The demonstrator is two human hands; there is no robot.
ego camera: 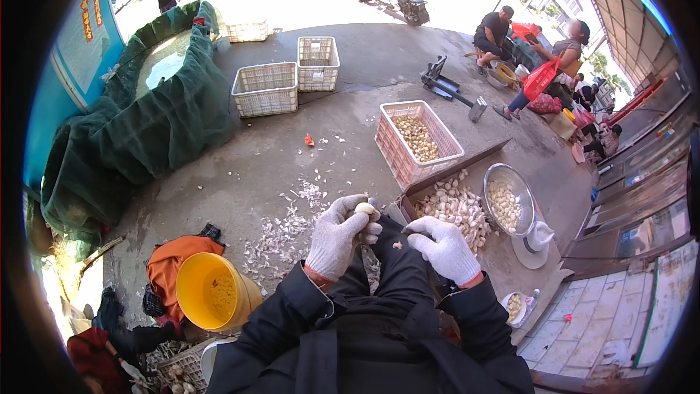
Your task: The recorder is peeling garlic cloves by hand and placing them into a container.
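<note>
My left hand, in a pale knit glove, pinches a peeled-looking garlic clove between thumb and fingers above my lap. To its right, my gloved right hand is apart from the clove, its fingers curled in. Whether anything sits inside that hand I cannot tell. A scrap of garlic skin shows against my dark trousers near its fingertips. Beyond the right hand lies a heap of unpeeled garlic cloves in a low-sided tray. Beside the heap, a steel colander holds pale cloves.
A pink crate of garlic stands ahead, with white crates farther off. Garlic skins litter the concrete. A yellow bucket stands at left. Another person's gloved hand shows lower left; several people sit at upper right.
</note>
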